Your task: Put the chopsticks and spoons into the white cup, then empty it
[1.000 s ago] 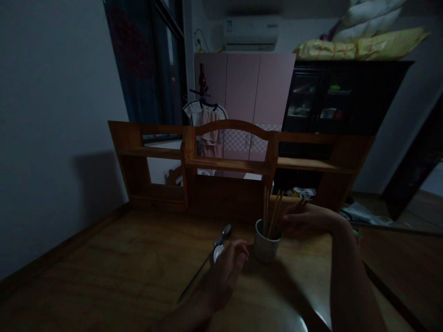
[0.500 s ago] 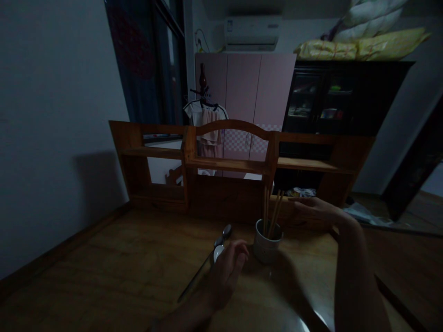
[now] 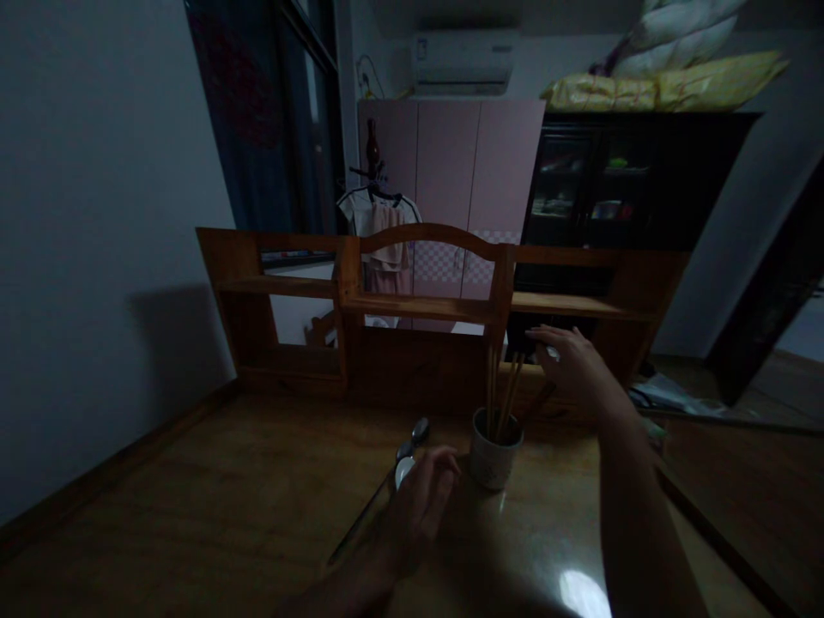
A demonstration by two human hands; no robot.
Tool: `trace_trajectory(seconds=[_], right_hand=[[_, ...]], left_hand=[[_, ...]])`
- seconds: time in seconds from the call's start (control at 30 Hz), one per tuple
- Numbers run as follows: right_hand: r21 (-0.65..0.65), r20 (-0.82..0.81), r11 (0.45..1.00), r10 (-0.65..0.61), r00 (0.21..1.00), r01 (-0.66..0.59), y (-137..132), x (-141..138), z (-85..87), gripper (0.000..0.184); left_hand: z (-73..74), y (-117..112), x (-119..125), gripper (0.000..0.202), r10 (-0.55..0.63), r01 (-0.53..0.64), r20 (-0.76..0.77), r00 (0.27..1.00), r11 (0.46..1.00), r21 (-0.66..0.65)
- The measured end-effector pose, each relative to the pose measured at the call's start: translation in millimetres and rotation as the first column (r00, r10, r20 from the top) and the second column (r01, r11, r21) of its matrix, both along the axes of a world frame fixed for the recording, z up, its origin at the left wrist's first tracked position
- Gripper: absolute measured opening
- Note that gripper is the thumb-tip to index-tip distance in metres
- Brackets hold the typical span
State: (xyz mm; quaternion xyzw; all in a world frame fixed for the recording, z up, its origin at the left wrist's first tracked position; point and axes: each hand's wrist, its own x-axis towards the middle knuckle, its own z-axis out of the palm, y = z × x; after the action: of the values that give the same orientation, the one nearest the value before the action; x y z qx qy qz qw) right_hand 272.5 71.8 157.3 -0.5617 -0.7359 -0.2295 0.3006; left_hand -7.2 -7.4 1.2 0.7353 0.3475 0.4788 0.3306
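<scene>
My left hand (image 3: 421,502) rests low over the table, its fingers loosely curved and the thumb apart, with nothing visible in it. Partly behind it lies a small white rounded piece (image 3: 404,470), perhaps a spoon's bowl. Just beyond are two dark metal spoons (image 3: 420,430), and a long thin dark handle (image 3: 360,519) runs toward me. To the right of that hand stands a pale cup (image 3: 493,459) holding several wooden chopsticks (image 3: 508,395). Above and right of the chopsticks, my right hand (image 3: 563,354) has its fingers bent together around a small whitish spot; its kind is unclear.
A wooden shelf unit (image 3: 421,305) stands along the table's far edge, behind the cup. The glossy wooden table (image 3: 257,489) meets a wall (image 3: 96,257) at left. Clothes on a stand (image 3: 386,232), a pink wardrobe (image 3: 444,163) and a dark cabinet (image 3: 585,189) are farther back.
My right hand has risen and shifted slightly left, over the chopsticks' upper ends, and a whitish spot now shows at its fingers. The left hand stays nearly still.
</scene>
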Motion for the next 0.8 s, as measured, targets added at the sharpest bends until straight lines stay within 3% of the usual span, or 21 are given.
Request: trace_trajectory(seconds=[0.17, 0.33, 0.5, 0.6, 0.67, 0.73, 0.8], right_hand=[[-0.142, 0.107, 0.987, -0.065, 0.992, 0.08, 16.0, -11.8, -16.9, 0.042], [-0.236, 0.115, 0.965, -0.084, 0.99, 0.11, 10.1, -25.8, -14.7, 0.037], [-0.224, 0.109, 0.962, -0.135, 0.985, 0.157, 8.9, -30.1, -11.5, 0.03], [-0.101, 0.043, 0.99, -0.096, 0.994, 0.1, 7.3, -32.5, -7.1, 0.031], [0.05, -0.094, 0.998, -0.031, 0.995, 0.036, 1.4, -37.6, -1.1, 0.029], [0.191, -0.297, 0.981, 0.038, 0.954, 0.02, -9.6, -45.9, 6.6, 0.026], [0.29, -0.49, 0.955, 0.088, 0.867, 0.067, -24.2, -55.7, 14.2, 0.039]], left_hand=[[1.0, -1.5, -0.6, 0.024, 0.014, -0.014, -0.019, 1.0, 1.0, -0.012], [2.1, -1.6, 0.1, 0.023, 0.016, -0.016, -0.012, 1.0, 1.0, -0.007], [4.0, -3.1, -1.1, 0.024, 0.009, -0.01, -0.023, 1.0, 0.999, -0.031], [6.6, -4.7, -2.6, 0.025, 0.012, -0.013, -0.035, 0.999, 0.999, -0.036], [8.8, -5.3, -3.4, 0.027, 0.014, -0.017, -0.061, 0.998, 0.998, -0.054], [10.7, -5.5, -3.7, 0.027, 0.014, -0.019, -0.075, 0.997, 0.998, -0.068], [11.9, -5.4, -3.5, 0.027, 0.004, -0.008, -0.064, 0.998, 0.998, -0.068]])
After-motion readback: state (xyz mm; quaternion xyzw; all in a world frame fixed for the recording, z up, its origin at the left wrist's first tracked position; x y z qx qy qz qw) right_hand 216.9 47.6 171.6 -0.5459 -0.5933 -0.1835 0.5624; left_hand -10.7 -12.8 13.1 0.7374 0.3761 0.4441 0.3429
